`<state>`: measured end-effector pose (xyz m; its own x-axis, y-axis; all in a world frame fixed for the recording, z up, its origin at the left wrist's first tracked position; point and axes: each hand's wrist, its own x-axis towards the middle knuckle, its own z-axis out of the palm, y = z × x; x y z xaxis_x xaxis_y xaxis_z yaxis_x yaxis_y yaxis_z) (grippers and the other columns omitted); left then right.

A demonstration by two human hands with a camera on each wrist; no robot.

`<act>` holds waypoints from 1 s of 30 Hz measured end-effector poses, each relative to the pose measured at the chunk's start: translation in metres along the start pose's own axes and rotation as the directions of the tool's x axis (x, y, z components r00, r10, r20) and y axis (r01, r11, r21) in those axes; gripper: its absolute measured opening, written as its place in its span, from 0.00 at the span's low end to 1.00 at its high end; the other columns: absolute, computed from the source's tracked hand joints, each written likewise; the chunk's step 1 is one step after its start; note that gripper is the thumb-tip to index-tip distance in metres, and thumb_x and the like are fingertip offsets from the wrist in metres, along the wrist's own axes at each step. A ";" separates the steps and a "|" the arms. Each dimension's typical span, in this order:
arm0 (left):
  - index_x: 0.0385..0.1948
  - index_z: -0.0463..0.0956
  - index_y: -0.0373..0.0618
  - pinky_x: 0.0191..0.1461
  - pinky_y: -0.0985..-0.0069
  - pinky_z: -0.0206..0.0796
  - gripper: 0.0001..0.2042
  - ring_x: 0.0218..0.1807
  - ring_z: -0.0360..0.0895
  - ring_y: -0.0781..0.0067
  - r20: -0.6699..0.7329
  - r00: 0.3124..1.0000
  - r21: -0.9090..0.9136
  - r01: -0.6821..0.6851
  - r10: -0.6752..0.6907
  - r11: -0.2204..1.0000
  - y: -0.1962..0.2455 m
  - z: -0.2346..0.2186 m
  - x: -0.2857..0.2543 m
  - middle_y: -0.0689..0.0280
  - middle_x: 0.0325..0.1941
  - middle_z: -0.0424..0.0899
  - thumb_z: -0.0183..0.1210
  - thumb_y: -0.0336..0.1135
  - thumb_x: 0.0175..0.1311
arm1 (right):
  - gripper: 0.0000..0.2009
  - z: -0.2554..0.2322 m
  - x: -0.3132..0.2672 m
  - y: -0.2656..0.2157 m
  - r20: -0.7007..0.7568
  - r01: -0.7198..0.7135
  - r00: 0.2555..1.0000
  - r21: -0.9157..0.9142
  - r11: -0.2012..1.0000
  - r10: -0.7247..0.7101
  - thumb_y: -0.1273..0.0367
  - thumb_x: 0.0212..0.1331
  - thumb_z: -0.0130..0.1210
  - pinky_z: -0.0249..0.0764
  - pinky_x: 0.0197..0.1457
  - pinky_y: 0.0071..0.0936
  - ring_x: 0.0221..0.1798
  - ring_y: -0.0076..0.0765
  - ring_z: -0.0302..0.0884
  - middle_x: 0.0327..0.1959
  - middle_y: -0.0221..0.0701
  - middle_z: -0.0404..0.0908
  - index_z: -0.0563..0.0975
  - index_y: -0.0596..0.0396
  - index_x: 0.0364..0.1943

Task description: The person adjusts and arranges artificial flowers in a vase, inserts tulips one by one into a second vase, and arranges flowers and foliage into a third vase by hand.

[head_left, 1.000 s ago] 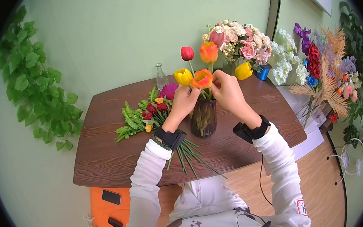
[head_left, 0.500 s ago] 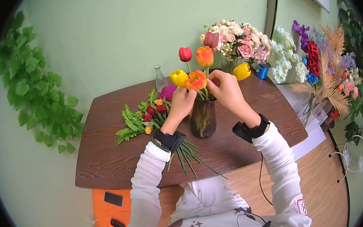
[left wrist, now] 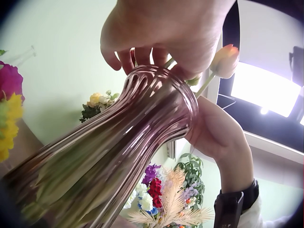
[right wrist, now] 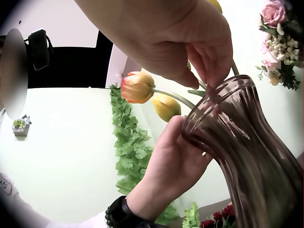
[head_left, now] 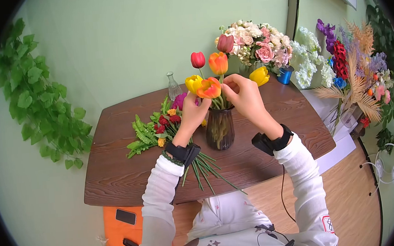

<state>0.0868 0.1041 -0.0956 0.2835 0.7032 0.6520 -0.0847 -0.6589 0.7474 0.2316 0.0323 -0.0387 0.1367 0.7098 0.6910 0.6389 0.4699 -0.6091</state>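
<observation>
A ribbed dark glass vase stands upright on the table, holding tulips. My left hand is at its left rim below the orange tulip and yellow tulip, thumb and fingers apart; part of its fingers is hidden behind the rim in the right wrist view. With bent fingers my right hand pinches among the stems just above the opening; the exact stem is partly hidden. In the right wrist view its fingertips meet beside a green leaf. A red tulip and another orange tulip rise above.
Left of the vase lie a fern, red flowers and green stems reaching the front edge. Behind stand a small clear bottle, a pink-and-white bouquet and a blue spool.
My left thumb and fingers have spread apart and the hand has shifted slightly left. The tulip heads lean a little further left. My right hand stays by the stems.
</observation>
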 end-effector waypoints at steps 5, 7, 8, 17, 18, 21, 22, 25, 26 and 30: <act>0.41 0.69 0.39 0.44 0.78 0.62 0.12 0.40 0.71 0.78 -0.013 1.000 -0.068 -0.010 0.009 0.998 0.006 0.000 0.002 0.66 0.38 0.75 0.54 0.31 0.55 | 0.08 -0.001 0.000 -0.005 -0.013 -0.020 1.000 0.010 1.000 0.020 0.70 0.50 0.56 0.70 0.26 0.29 0.21 0.39 0.75 0.19 0.41 0.76 0.74 0.63 0.29; 0.41 0.69 0.38 0.44 0.79 0.62 0.12 0.41 0.71 0.79 -0.027 1.000 -0.040 -0.014 0.013 0.999 0.008 0.000 0.002 0.67 0.38 0.75 0.54 0.31 0.56 | 0.09 0.000 0.000 -0.005 -0.013 -0.028 1.000 0.011 1.000 0.028 0.70 0.50 0.56 0.69 0.25 0.29 0.20 0.40 0.75 0.18 0.41 0.76 0.74 0.63 0.30; 0.41 0.69 0.38 0.44 0.79 0.62 0.12 0.41 0.71 0.79 -0.026 1.000 -0.038 -0.014 0.013 0.999 0.009 0.001 0.002 0.67 0.38 0.75 0.54 0.31 0.56 | 0.08 0.001 0.000 -0.004 -0.028 -0.016 0.999 0.006 1.000 0.017 0.70 0.50 0.56 0.69 0.25 0.30 0.20 0.41 0.74 0.17 0.41 0.75 0.74 0.63 0.29; 0.48 0.62 0.40 0.46 0.77 0.62 0.17 0.47 0.69 0.75 -0.064 0.997 -0.122 -0.048 0.040 0.991 -0.002 -0.003 -0.008 0.65 0.47 0.71 0.52 0.29 0.57 | 0.07 -0.002 -0.019 -0.010 -0.058 -0.001 0.998 -0.014 1.000 0.000 0.71 0.52 0.53 0.67 0.23 0.31 0.18 0.42 0.73 0.15 0.39 0.73 0.70 0.61 0.30; 0.50 0.59 0.41 0.47 0.76 0.62 0.19 0.50 0.68 0.73 -0.034 0.999 -0.123 -0.040 0.036 0.992 -0.004 -0.006 -0.012 0.64 0.49 0.68 0.51 0.28 0.56 | 0.07 -0.004 -0.024 -0.010 -0.045 -0.018 0.999 -0.010 1.000 0.017 0.71 0.52 0.53 0.67 0.22 0.31 0.18 0.42 0.73 0.14 0.38 0.73 0.69 0.60 0.30; 0.52 0.54 0.43 0.48 0.74 0.61 0.23 0.54 0.64 0.69 0.031 0.999 -0.097 0.047 -0.045 0.994 -0.008 -0.013 -0.027 0.62 0.53 0.64 0.50 0.28 0.54 | 0.07 -0.012 -0.044 -0.008 0.009 -0.055 0.998 0.000 0.998 0.055 0.70 0.53 0.51 0.66 0.21 0.30 0.16 0.40 0.72 0.13 0.37 0.72 0.67 0.59 0.27; 0.53 0.52 0.44 0.49 0.73 0.60 0.24 0.55 0.63 0.67 0.068 0.991 -0.071 0.124 -0.119 0.990 -0.008 -0.015 -0.031 0.60 0.54 0.63 0.51 0.28 0.53 | 0.11 -0.012 -0.051 0.003 0.050 -0.094 0.994 -0.001 0.996 0.094 0.67 0.52 0.53 0.66 0.22 0.30 0.17 0.38 0.72 0.13 0.34 0.70 0.65 0.58 0.28; 0.53 0.51 0.43 0.48 0.72 0.60 0.26 0.54 0.63 0.65 0.112 0.980 -0.016 0.167 -0.164 0.986 -0.003 -0.018 -0.040 0.57 0.53 0.62 0.52 0.29 0.52 | 0.16 -0.009 -0.070 0.020 0.108 -0.224 0.967 -0.079 0.971 0.231 0.63 0.50 0.55 0.67 0.27 0.31 0.22 0.37 0.72 0.18 0.35 0.70 0.62 0.57 0.31; 0.53 0.51 0.43 0.48 0.72 0.60 0.26 0.54 0.63 0.65 0.104 0.981 -0.015 0.169 -0.166 0.986 -0.005 -0.020 -0.042 0.57 0.53 0.62 0.52 0.29 0.52 | 0.23 -0.007 -0.074 0.025 0.176 -0.263 0.944 -0.105 0.959 0.278 0.59 0.47 0.58 0.68 0.35 0.33 0.33 0.40 0.72 0.29 0.39 0.70 0.60 0.59 0.37; 0.54 0.50 0.42 0.49 0.71 0.61 0.27 0.53 0.65 0.64 0.125 0.944 0.117 0.293 -0.307 0.949 -0.022 -0.026 -0.049 0.55 0.54 0.62 0.52 0.31 0.52 | 0.34 0.023 -0.081 0.054 0.125 -0.107 0.987 0.030 0.994 0.103 0.58 0.41 0.64 0.65 0.48 0.36 0.46 0.48 0.67 0.41 0.49 0.66 0.57 0.66 0.44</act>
<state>0.0500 0.0913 -0.1410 0.4125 0.8325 0.3698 0.1148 -0.4502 0.8855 0.2375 0.0123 -0.1369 0.1058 0.8145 0.5705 0.5974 0.4066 -0.6913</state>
